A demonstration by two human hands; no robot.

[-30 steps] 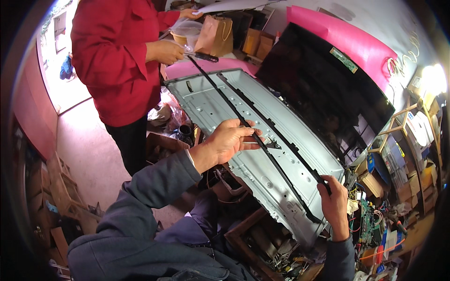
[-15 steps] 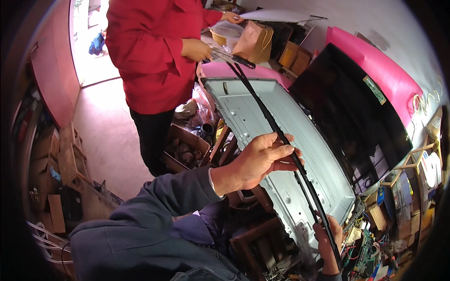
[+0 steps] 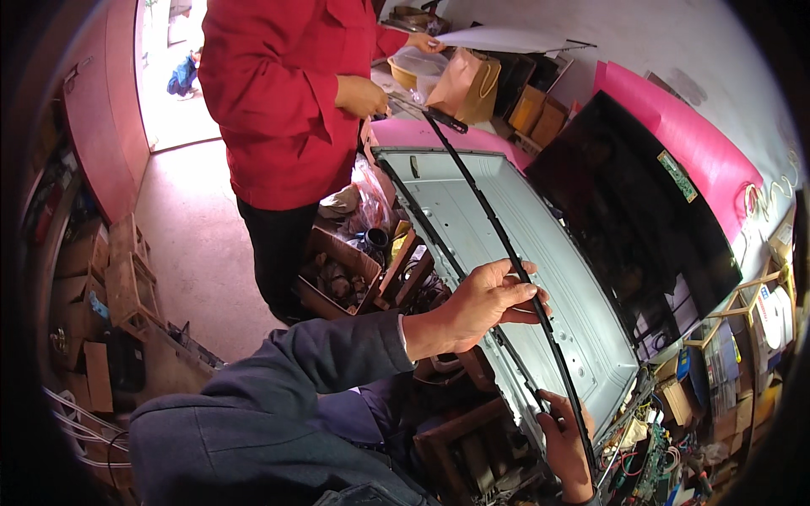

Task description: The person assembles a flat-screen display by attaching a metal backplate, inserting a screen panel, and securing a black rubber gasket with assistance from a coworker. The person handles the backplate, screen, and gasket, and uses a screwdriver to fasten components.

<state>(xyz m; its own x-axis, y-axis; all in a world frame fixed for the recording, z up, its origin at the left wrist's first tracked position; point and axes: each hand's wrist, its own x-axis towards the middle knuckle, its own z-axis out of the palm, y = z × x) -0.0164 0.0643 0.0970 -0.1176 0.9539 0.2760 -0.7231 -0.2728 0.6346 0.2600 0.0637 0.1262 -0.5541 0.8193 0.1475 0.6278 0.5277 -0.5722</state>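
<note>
A long, thin black frame strip (image 3: 492,211) slants over a pale grey metal panel with raised edges (image 3: 472,169). My left hand (image 3: 485,308) is closed around the middle of this strip, thumb on top. Lower down, my right hand (image 3: 567,447) grips the same strip near its near end. A second black strip (image 3: 430,228) lies along the panel's left edge; its near end passes by the fingers of my right hand, and I cannot tell whether they hold it too.
To the right, a large black screen panel (image 3: 641,228) leans on pink sheeting (image 3: 675,122). A person in a red jacket (image 3: 287,93) stands at the far left side, holding a thin white sheet (image 3: 498,39). Boxes of parts (image 3: 346,270), a wooden crate (image 3: 131,282) and tangled circuit boards (image 3: 650,460) surround the panel.
The two black strips, close together before, are now apart: one has shifted left onto the panel's left edge. My right hand has moved slightly left; my left hand still grips its strip.
</note>
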